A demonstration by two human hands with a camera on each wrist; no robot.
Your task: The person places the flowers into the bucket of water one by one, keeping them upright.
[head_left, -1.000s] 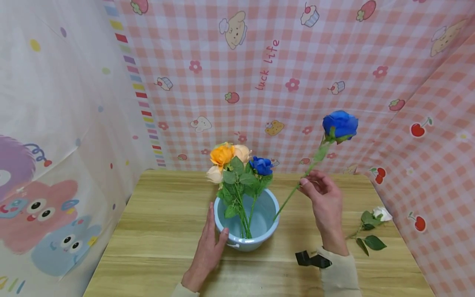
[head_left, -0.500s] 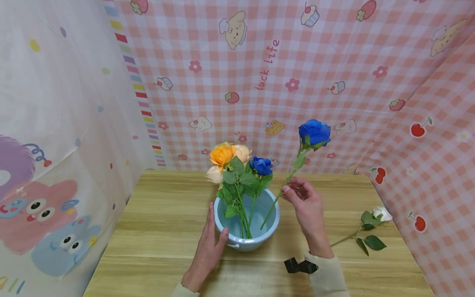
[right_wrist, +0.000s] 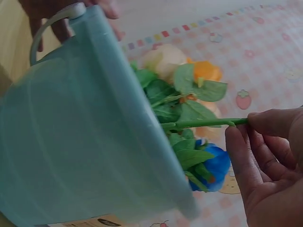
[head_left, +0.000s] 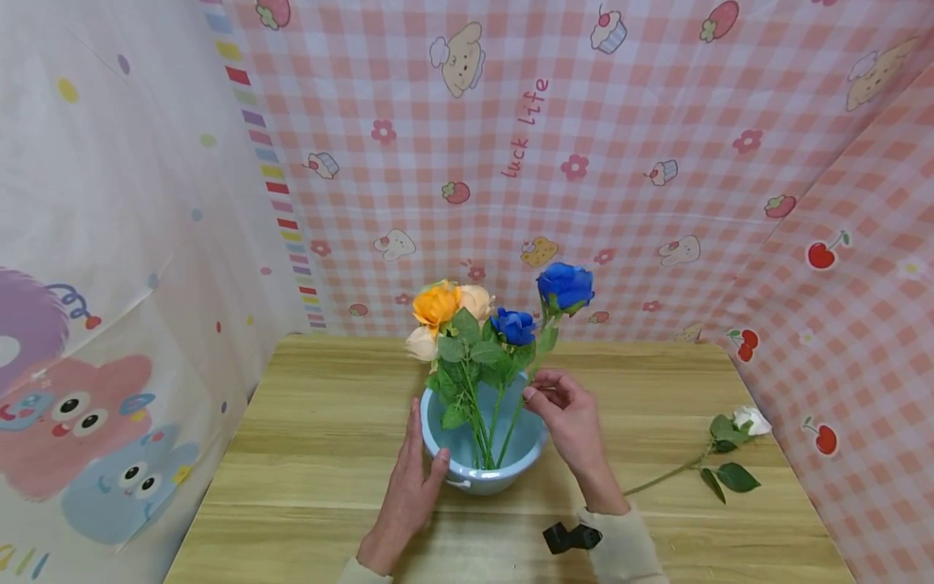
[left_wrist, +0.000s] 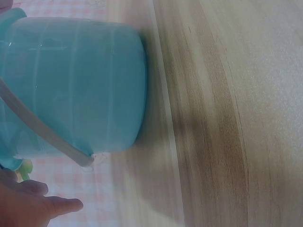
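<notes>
My right hand (head_left: pixel 572 422) pinches the green stem of a blue rose (head_left: pixel 565 285) between thumb and fingertips. The stem's lower end is inside the light blue bucket (head_left: pixel 485 484), and in the right wrist view the stem (right_wrist: pixel 208 122) crosses over the rim. My left hand (head_left: pixel 412 495) rests against the bucket's left side, fingers extended along the outside and thumb by the rim. The bucket stands upright and holds an orange rose (head_left: pixel 438 304), pale peach roses (head_left: pixel 476 301) and a smaller blue rose (head_left: pixel 515 326). The left wrist view shows the bucket's wall (left_wrist: pixel 75 85) and grey handle (left_wrist: pixel 42 127).
A white rose (head_left: pixel 751 420) with green leaves lies on the wooden table (head_left: pixel 306 470) at the right, its stem pointing toward my right forearm. A black device (head_left: pixel 572 537) sits at my right wrist. Pink checked cloth (head_left: pixel 350 73) hangs behind the table.
My right hand has moved left and lower with the blue rose, bringing the stem's end from the bucket's right rim down inside, near the other stems. My left hand has stayed still.
</notes>
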